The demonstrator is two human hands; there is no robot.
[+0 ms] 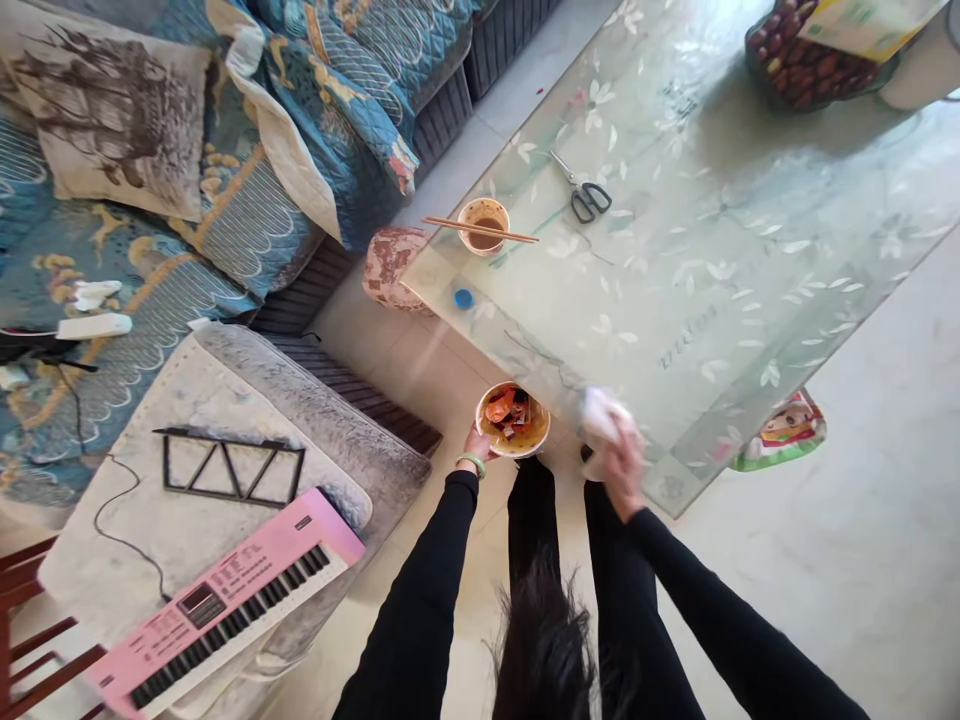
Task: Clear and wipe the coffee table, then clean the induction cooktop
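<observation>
My left hand [478, 445] grips the rim of a round bowl [534, 440] below the table's near edge. Orange and dark wrappers [507, 408] lie inside it. At the table edge, my right hand [624, 465] is closed on a white crumpled tissue [601, 412], both blurred. Farther along the glass-look tabletop [645, 290] stands a paper cup [484, 213] with brown liquid, a pair of chopsticks [442, 221] resting across its top. Near it lie a blue cap [463, 299] and black-handled scissors [589, 200].
A patterned stool [390, 268] sits partly under the table's left corner. At the top right is a container of dark red fruit [795, 60]. On the left are a blue-covered sofa [277, 200], a pink keyboard [240, 590] and a black stand [232, 470]. A colourful package [791, 432] shows beyond the right edge.
</observation>
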